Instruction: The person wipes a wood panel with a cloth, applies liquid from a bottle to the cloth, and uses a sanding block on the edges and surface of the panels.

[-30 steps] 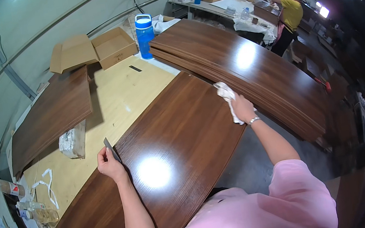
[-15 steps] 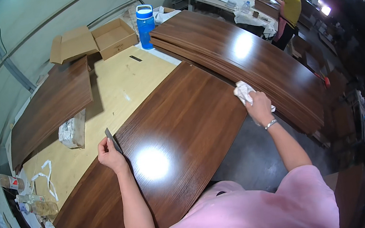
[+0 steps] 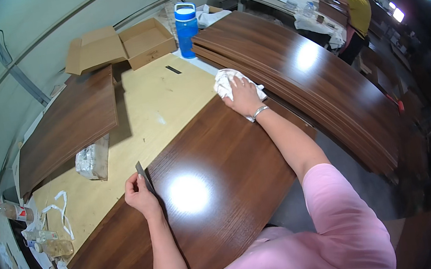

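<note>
Right hand (image 3: 245, 100), spread over white rag (image 3: 226, 82), has moved to far corner of wood-grain panel (image 3: 229, 154) on yellowish table (image 3: 166, 100); wiping likely reaches there now. Left hand (image 3: 140, 197) pinches grey strip (image 3: 140, 170) by panel edge.

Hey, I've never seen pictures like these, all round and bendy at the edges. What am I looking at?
There's no machine here, just a person's own two bare hands. The camera sits on their head and looks down; its wide fisheye lens bends straight edges. The left hand pinches a thin grey strip by the edge of a glossy brown board. The right hand holds a white cloth at the board's far end. On the pale tabletop are a blue bottle and an open cardboard box. More brown boards are stacked to the right.
</note>
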Action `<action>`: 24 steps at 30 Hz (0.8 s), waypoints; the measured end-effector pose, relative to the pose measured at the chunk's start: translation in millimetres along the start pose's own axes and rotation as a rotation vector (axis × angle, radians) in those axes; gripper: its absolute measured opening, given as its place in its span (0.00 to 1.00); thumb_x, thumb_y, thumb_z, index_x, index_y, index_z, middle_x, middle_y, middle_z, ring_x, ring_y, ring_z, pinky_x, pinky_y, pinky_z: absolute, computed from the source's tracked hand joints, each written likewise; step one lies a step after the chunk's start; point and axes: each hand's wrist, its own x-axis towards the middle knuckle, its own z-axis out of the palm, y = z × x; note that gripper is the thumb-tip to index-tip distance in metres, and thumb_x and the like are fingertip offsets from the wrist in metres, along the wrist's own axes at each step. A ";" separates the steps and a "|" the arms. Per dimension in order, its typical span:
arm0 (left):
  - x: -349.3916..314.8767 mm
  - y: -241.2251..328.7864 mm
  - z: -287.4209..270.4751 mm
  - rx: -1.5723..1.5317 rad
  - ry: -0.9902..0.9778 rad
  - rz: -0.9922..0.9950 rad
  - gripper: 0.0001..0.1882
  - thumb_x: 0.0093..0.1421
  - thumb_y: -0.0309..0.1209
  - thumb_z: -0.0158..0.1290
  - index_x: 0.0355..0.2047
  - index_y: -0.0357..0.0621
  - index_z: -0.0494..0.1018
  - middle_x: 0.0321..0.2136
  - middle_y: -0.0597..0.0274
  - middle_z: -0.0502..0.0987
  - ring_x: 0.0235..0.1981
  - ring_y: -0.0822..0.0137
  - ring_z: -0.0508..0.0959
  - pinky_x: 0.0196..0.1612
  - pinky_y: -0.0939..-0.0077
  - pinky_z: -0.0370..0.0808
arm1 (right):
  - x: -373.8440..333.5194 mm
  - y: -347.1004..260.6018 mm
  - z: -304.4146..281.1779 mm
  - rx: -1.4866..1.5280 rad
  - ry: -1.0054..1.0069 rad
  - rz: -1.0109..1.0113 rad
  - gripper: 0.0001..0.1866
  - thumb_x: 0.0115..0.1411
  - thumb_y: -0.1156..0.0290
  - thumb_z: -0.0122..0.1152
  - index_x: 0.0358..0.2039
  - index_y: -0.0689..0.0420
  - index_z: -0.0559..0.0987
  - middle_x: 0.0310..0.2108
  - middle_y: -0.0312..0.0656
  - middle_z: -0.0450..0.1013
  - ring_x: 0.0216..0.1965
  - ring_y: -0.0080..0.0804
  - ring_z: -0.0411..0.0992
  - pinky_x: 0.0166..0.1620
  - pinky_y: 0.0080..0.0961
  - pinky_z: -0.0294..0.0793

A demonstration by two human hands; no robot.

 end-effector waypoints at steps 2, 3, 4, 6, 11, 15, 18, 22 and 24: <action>0.3 3.3 0.1 0.000 0.011 0.027 0.03 0.61 0.21 0.55 0.35 0.34 0.77 0.28 0.69 0.76 0.28 0.78 0.71 0.34 0.82 0.69 | 24.4 5.1 2.5 -0.050 0.000 0.009 0.36 0.61 0.47 0.53 0.60 0.63 0.69 0.64 0.56 0.61 0.60 0.58 0.63 0.60 0.51 0.62; -0.2 4.0 -0.3 0.018 0.016 0.030 0.03 0.61 0.21 0.55 0.34 0.34 0.77 0.28 0.69 0.76 0.28 0.78 0.71 0.34 0.82 0.69 | 34.2 2.9 -1.1 0.002 -0.102 0.098 0.35 0.61 0.46 0.53 0.58 0.63 0.70 0.61 0.56 0.64 0.55 0.58 0.68 0.57 0.50 0.67; -1.0 3.7 -0.6 0.035 0.020 0.035 0.03 0.61 0.20 0.55 0.34 0.34 0.77 0.27 0.69 0.76 0.28 0.78 0.70 0.34 0.82 0.69 | 40.6 2.5 -5.0 0.055 -0.202 0.189 0.33 0.62 0.46 0.52 0.56 0.63 0.71 0.59 0.56 0.67 0.51 0.58 0.72 0.54 0.49 0.71; -0.8 0.7 -2.8 0.015 0.011 0.030 0.03 0.61 0.20 0.55 0.34 0.34 0.77 0.27 0.70 0.76 0.28 0.78 0.70 0.34 0.82 0.68 | 50.9 10.8 4.2 0.067 -0.128 0.198 0.30 0.62 0.46 0.52 0.49 0.62 0.75 0.49 0.56 0.75 0.44 0.56 0.77 0.50 0.46 0.75; -3.0 -2.6 3.1 -0.026 0.029 0.031 0.02 0.61 0.21 0.56 0.34 0.34 0.77 0.27 0.70 0.75 0.27 0.79 0.68 0.32 0.82 0.67 | 49.2 65.3 -0.7 0.314 -0.236 0.271 0.30 0.61 0.44 0.55 0.42 0.64 0.80 0.39 0.56 0.79 0.43 0.49 0.78 0.47 0.41 0.75; -2.2 -0.1 0.7 -0.028 0.034 0.022 0.03 0.61 0.21 0.56 0.34 0.34 0.77 0.27 0.70 0.75 0.28 0.79 0.69 0.33 0.83 0.67 | -9.7 143.5 -1.5 0.890 -0.532 0.503 0.30 0.63 0.39 0.53 0.44 0.56 0.81 0.33 0.40 0.79 0.29 0.30 0.75 0.36 0.29 0.72; 0.1 -1.4 -0.9 -0.012 0.024 0.038 0.03 0.61 0.21 0.56 0.34 0.34 0.78 0.27 0.70 0.75 0.28 0.79 0.69 0.33 0.83 0.67 | -65.6 152.5 -12.4 1.379 -0.534 0.697 0.30 0.63 0.40 0.53 0.48 0.55 0.79 0.32 0.37 0.77 0.28 0.22 0.72 0.32 0.22 0.71; 1.8 -5.6 -1.2 0.004 0.029 0.051 0.03 0.61 0.21 0.56 0.34 0.35 0.78 0.27 0.71 0.75 0.27 0.79 0.69 0.33 0.83 0.67 | -67.0 152.5 -22.3 1.204 -0.755 0.680 0.27 0.62 0.50 0.62 0.51 0.60 0.77 0.40 0.46 0.80 0.36 0.30 0.80 0.41 0.24 0.81; -0.9 -5.1 -0.7 0.010 0.026 0.015 0.03 0.61 0.22 0.56 0.34 0.35 0.78 0.27 0.70 0.75 0.28 0.79 0.69 0.33 0.82 0.67 | -71.8 155.4 -22.0 1.230 -0.727 0.682 0.27 0.59 0.52 0.65 0.50 0.62 0.77 0.39 0.46 0.80 0.34 0.29 0.80 0.38 0.23 0.81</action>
